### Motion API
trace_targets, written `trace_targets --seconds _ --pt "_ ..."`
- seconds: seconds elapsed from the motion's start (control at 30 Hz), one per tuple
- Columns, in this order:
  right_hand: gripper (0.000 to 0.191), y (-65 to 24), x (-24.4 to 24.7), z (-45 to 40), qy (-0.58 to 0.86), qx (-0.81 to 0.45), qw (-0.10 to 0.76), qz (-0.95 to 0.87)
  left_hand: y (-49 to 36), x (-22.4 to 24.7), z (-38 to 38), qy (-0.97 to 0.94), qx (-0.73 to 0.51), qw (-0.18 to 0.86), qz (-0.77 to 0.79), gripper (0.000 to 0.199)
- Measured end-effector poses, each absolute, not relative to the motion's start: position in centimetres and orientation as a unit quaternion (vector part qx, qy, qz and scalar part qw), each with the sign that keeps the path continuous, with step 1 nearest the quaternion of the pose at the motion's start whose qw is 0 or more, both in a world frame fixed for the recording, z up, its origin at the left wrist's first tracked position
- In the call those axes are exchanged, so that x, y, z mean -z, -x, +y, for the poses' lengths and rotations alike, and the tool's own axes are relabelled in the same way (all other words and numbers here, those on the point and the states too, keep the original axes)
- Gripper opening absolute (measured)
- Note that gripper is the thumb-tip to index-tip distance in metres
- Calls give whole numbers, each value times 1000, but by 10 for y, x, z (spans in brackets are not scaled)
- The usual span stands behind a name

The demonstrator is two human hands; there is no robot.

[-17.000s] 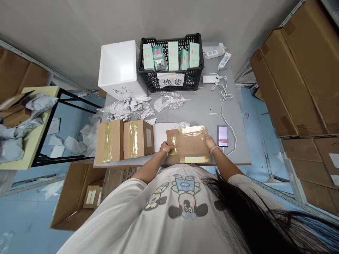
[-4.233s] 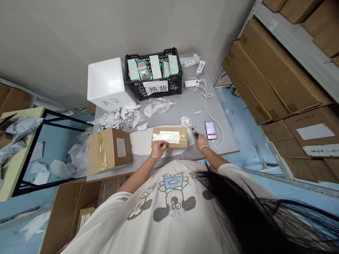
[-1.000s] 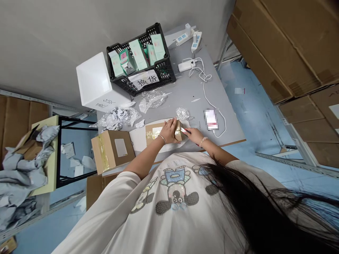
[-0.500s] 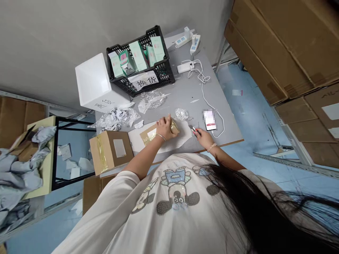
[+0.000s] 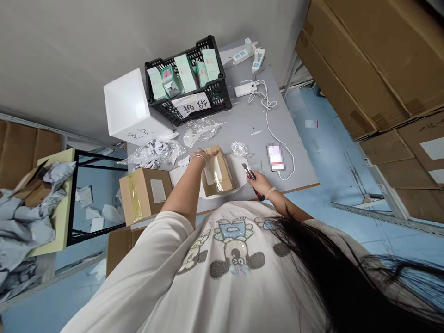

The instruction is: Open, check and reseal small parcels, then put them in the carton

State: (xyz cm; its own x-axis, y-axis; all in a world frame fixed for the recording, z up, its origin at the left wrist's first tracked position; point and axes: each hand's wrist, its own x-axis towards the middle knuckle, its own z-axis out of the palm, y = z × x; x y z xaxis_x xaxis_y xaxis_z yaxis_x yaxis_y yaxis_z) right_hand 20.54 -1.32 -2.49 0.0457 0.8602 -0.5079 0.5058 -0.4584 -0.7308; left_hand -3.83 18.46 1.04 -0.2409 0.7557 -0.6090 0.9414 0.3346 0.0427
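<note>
My left hand [image 5: 204,156] grips the far edge of a small cardboard box [image 5: 227,176], its fingers resting over the top. Clear tape and a white label [image 5: 210,172] run across that box, which stands on a sheet of white paper [image 5: 242,167] near the table's front edge. To the right of it, my right hand [image 5: 261,183] is closed around a red and black utility knife [image 5: 249,171]. The knife's tip points away from me and to the left, apart from the box.
A second taped carton [image 5: 138,196] sits at the left. Behind are a white bin [image 5: 125,104], a black crate [image 5: 222,95] of green boxes, and crumpled plastic [image 5: 201,132]. A phone [image 5: 275,157] on a cable lies at the right, near power strips [image 5: 244,54].
The small box has been turned, its taped end now facing me. My left hand has shifted left to its far edge. My right hand has drawn slightly left, the knife now more visible.
</note>
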Motion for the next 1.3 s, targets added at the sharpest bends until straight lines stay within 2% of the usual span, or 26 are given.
trace_targets --seconds 0.17,0.3,0.47,0.67,0.87,1.3 --pt "20 -188 10 -17 683 -484 156 -525 71 -12 169 -531 110 368 755 73" --pt "26 -175 -9 -2 687 -421 129 -578 70 -4 145 -531 60 361 764 62" --pt "31 -148 -27 41 686 -326 64 -647 36 4 123 -539 40 388 747 61" --pt "29 -118 -31 76 678 -303 -9 -670 14 11 112 -554 -3 360 751 51" --pt "28 -105 -35 79 676 -300 -53 -670 18 9 113 -558 4 370 743 44" --pt "30 -77 -41 80 701 -260 -129 -651 20 2 117 -552 30 392 736 47"
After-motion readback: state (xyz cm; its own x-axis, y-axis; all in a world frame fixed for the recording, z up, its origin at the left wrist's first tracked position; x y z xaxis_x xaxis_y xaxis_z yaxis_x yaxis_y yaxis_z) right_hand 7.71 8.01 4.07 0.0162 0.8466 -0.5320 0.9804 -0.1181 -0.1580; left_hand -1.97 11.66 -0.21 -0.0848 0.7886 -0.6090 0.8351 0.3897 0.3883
